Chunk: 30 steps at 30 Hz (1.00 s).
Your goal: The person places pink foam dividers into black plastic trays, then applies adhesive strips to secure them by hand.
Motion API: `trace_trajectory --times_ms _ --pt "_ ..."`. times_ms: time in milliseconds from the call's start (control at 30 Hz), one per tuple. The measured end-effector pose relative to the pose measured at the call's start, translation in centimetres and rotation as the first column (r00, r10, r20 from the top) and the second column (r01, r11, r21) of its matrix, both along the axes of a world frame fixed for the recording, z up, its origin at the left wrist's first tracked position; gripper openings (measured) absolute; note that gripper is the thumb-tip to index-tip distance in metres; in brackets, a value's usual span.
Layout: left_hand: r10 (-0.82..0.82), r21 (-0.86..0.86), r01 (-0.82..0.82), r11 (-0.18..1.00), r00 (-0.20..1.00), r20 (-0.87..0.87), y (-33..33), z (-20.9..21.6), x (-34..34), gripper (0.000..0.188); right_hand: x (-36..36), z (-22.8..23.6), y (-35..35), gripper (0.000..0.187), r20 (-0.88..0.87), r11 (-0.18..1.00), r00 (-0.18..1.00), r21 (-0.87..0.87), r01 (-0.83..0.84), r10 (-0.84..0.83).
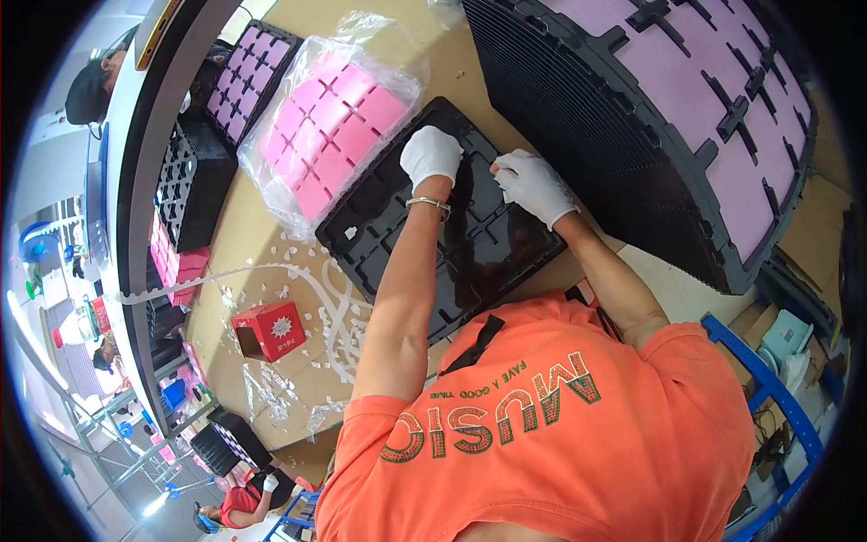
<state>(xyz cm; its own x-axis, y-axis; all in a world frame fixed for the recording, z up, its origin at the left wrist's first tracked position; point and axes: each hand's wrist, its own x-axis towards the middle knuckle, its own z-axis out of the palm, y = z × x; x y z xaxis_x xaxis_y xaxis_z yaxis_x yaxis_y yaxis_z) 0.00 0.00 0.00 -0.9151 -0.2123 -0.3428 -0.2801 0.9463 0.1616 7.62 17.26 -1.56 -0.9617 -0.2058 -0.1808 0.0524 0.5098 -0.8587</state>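
A black moulded plastic tray point(479, 257) with shallow compartments lies on the brown work surface in front of me. My left hand point(432, 158), in a white glove, is over the tray's far part with its fingers curled down; whatever they grip is hidden. Near the tray's right edge, my right hand point(535, 188), also gloved in white, has its thumb and fingers drawn together, and anything between them is too small to name. A small white scrap point(350, 233) rests on the tray's left side. Left of the tray lies a clear plastic bag point(287, 212) around pink slotted sheets point(330, 122).
A tall stack of black trays point(596, 135) with lilac sheets point(686, 68) stands close on the right. At left are a red box point(271, 331), a curled white strip point(336, 316), scattered scraps and more trays point(203, 172). Another person point(246, 501) is at the lower left.
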Motion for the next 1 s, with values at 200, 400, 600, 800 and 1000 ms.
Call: trace_trajectory --times_ms 200,400,600,800,1000 --pt "0.053 -0.074 -0.076 0.994 0.96 -0.273 0.1 -0.8 1.9 0.022 -0.1 -0.4 0.2 0.026 -0.07 0.999 0.997 -0.022 -0.027 0.025" --pt "0.401 0.374 -0.226 0.9 0.768 -0.499 -4.2 -1.0 5.4 0.017 -0.2 -0.8 0.3 0.027 -0.07 0.999 0.997 -0.043 -0.033 0.03" --pt "0.842 0.865 -0.321 0.385 0.506 -0.187 -16.9 0.1 13.5 0.011 0.2 0.9 0.2 0.019 0.009 0.985 1.0 -0.17 -0.003 0.005" --pt "0.655 0.632 -0.42 0.652 0.731 -0.19 -18.7 -1.0 16.3 0.012 0.2 -0.3 0.1 0.018 -0.042 0.991 0.999 -0.134 -0.03 0.025" --pt "0.11 -0.167 -0.173 0.971 0.938 -0.329 -18.3 -2.0 13.8 0.019 0.1 -0.7 0.1 0.019 -0.034 0.993 0.998 -0.103 -0.051 0.048"
